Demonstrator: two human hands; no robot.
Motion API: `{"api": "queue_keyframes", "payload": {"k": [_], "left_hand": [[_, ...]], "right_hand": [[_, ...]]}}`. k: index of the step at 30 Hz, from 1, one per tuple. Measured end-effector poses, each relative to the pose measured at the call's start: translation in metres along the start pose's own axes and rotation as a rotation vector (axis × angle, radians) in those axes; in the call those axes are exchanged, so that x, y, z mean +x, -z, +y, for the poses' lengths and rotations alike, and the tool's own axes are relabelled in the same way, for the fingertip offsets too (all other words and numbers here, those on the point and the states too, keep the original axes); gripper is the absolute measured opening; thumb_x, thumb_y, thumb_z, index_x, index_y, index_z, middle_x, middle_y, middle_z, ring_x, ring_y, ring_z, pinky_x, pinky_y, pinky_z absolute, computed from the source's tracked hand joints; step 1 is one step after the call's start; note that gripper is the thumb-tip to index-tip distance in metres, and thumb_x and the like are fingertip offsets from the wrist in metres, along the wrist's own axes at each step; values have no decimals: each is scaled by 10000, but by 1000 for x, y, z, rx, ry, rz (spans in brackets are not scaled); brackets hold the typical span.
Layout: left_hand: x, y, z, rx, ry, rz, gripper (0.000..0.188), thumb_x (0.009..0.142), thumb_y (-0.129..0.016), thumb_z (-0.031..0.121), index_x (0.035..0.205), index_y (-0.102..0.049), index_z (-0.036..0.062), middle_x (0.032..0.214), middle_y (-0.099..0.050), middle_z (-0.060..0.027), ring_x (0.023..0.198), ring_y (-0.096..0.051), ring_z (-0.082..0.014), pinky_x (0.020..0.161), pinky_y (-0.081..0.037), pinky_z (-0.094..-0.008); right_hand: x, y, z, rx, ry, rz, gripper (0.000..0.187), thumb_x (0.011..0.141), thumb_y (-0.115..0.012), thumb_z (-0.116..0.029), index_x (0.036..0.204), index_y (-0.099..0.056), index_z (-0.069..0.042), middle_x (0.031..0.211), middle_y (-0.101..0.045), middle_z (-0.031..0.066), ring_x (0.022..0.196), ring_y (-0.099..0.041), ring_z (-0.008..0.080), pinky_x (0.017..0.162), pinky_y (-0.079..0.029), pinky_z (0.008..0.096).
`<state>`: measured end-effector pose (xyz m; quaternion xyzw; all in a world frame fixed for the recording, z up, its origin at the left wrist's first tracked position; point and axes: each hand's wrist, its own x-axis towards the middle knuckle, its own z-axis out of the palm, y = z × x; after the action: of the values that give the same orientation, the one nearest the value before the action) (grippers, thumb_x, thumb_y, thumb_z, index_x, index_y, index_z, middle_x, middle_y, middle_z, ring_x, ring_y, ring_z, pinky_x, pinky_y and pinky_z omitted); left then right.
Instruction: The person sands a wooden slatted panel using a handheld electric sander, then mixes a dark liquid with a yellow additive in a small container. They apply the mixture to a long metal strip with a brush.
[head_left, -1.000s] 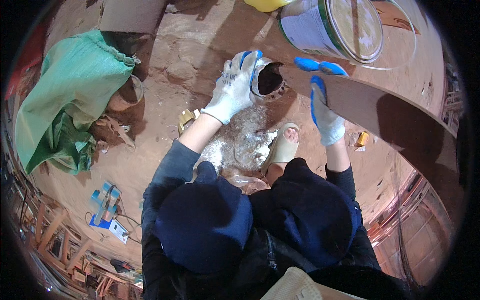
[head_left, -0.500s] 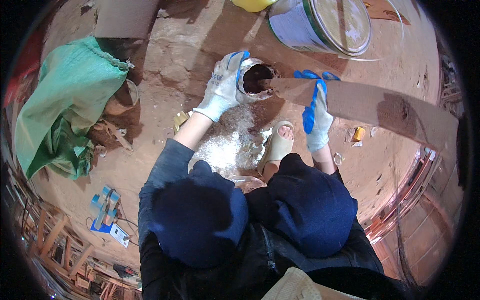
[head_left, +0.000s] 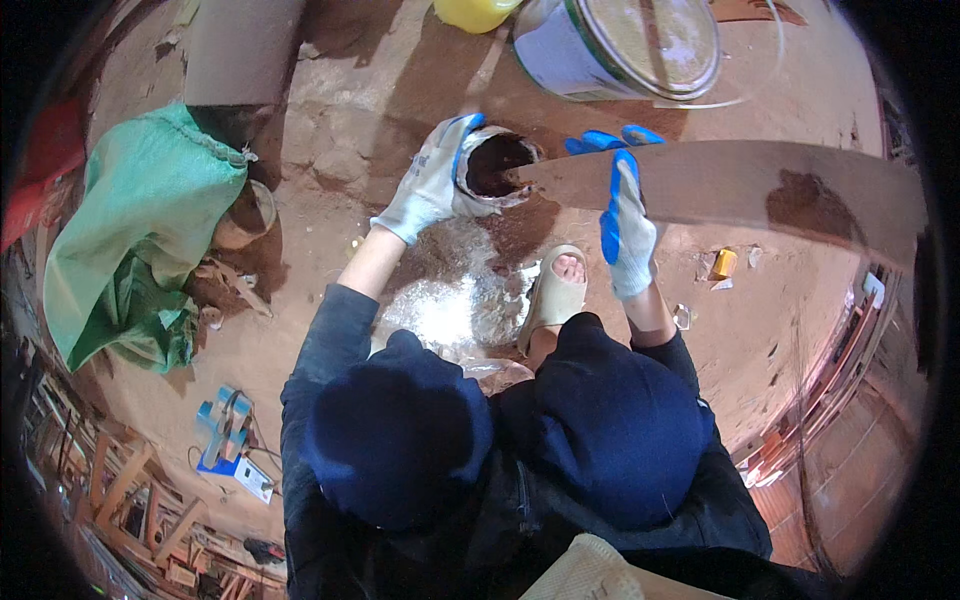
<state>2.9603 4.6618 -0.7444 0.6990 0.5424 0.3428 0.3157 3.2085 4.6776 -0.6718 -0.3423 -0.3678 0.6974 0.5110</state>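
Observation:
My left hand (head_left: 428,182), in a white and blue work glove, is wrapped round the side of a small round pot (head_left: 478,203). Its pale rim is crusted, and dark brown matter shows inside. A long brown board (head_left: 705,182) stretches from the pot's mouth toward the right edge of the view, with a dark patch near its far end. My right hand (head_left: 628,215), gloved the same way, grips this board near its narrow left end, thumb on top and fingertips showing past the far edge. The narrow end overlaps the pot's right rim; whether they touch I cannot tell.
A large lidded bucket (head_left: 570,52) and a yellow container (head_left: 478,12) stand at the back. To the left lie a green sack (head_left: 135,230) and a blue device with a cable (head_left: 228,430). A small yellow piece (head_left: 723,264) rests on the dirt floor near my sandalled foot (head_left: 556,290).
The board lies more level across the view, its right part higher than before. Both hands and the pot appear slightly farther left, as does the bucket, so the view itself has shifted somewhat.

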Motion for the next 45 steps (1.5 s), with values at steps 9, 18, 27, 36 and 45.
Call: {"api": "queue_keyframes", "payload": {"k": [9, 18, 27, 36, 45], "left_hand": [[9, 6, 2, -13, -91, -128, 934, 592, -850, 348, 1354, -393, 59, 1327, -474, -170, 1250, -450, -354, 1057, -376, -427], [7, 2, -4, -31, -90, -82, 957, 573, -847, 432, 1344, -404, 78, 1303, -490, -165, 1234, -450, -366, 1062, -362, -436], [10, 9, 2, -17, -72, -162, 974, 570, -865, 400, 1356, -395, 67, 1342, -455, -168, 1275, -422, -337, 1080, -348, -419], [8, 3, 2, -34, -61, -126, 972, 567, -849, 450, 1348, -398, 89, 1328, -458, -170, 1266, -419, -361, 1080, -346, -429], [4, 6, 3, -89, -1, -167, 944, 560, -863, 369, 1340, -415, 83, 1330, -467, -165, 1261, -430, -354, 1070, -357, -423]], "right_hand": [[2, -52, -6, -602, 283, -139, 318, 885, -570, 49, 1178, -476, -29, 1124, -637, 155, 1087, -603, 254, 965, -434, 375], [-1, -28, -15, -672, 322, -9, 290, 948, -491, -27, 1231, -435, -52, 1180, -596, 224, 1124, -574, 331, 1018, -376, 429], [-1, -40, -4, -647, 290, -157, 294, 942, -500, -16, 1222, -444, -84, 1183, -596, 216, 1136, -570, 343, 1018, -368, 450], [8, -47, -2, -560, 401, -14, 275, 908, -538, 17, 1169, -465, -31, 1147, -622, 181, 1097, -594, 254, 971, -424, 355], [-3, -39, -22, -822, 198, -225, 330, 926, -521, -9, 1233, -424, -80, 1165, -603, 212, 1120, -579, 347, 1020, -394, 461]]}}
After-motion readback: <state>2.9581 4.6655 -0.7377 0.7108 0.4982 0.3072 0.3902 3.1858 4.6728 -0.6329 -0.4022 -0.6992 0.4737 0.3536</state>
